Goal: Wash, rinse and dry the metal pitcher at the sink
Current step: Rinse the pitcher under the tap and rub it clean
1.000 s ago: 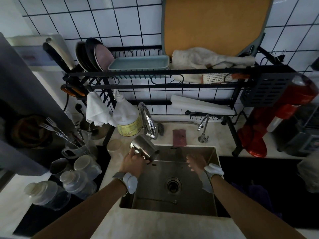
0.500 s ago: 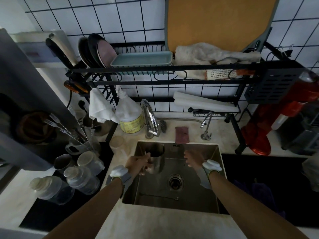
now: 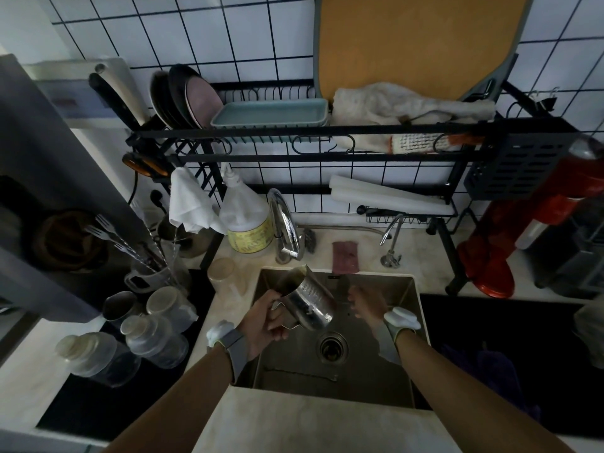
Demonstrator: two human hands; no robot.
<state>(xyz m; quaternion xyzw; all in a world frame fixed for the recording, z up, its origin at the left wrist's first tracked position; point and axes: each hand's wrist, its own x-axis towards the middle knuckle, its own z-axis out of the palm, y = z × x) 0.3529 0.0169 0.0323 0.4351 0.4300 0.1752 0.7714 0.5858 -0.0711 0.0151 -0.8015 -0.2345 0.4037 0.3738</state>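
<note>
— What is the left hand (image 3: 265,322) doing?

— Its fingers (image 3: 277,328) are wrapped round the thin wire-like handle of the metal pitcher (image 3: 307,300). The pitcher is brushed steel, tapered, with embossed marks on its side; it is tilted, its spouted mouth up and toward the back left, its base down toward the drain (image 3: 332,348). It hangs above the left half of the sink (image 3: 405,289), clear of the floor of the basin.

— And the right hand (image 3: 367,304)?

— Bare of any object, fingers loosely spread, held over the basin just right of the pitcher and not touching it. Both wrists carry white-and-grey bands.

— How much room is there?

— The sink is a square-cornered steel basin sunk in a pale, mottled worktop (image 3: 310,423). The curved chrome tap (image 3: 286,223) stands at the back rim, just behind the pitcher's mouth. A soap jug (image 3: 246,220) with a yellow label is left of the tap, a reddish sponge (image 3: 345,256) on the back ledge to its right. Above, a black wire rack (image 3: 327,132) holds plates, a pale-green tray and a rough cloth. Glass jars and mugs crowd the worktop left of the sink; the middle and right of the basin are open.

— Any change from half a second ago?

— Yes – then the pitcher stood nearly upright, low in the back left of the basin; now it is raised and tipped over. The right hand has barely shifted.
</note>
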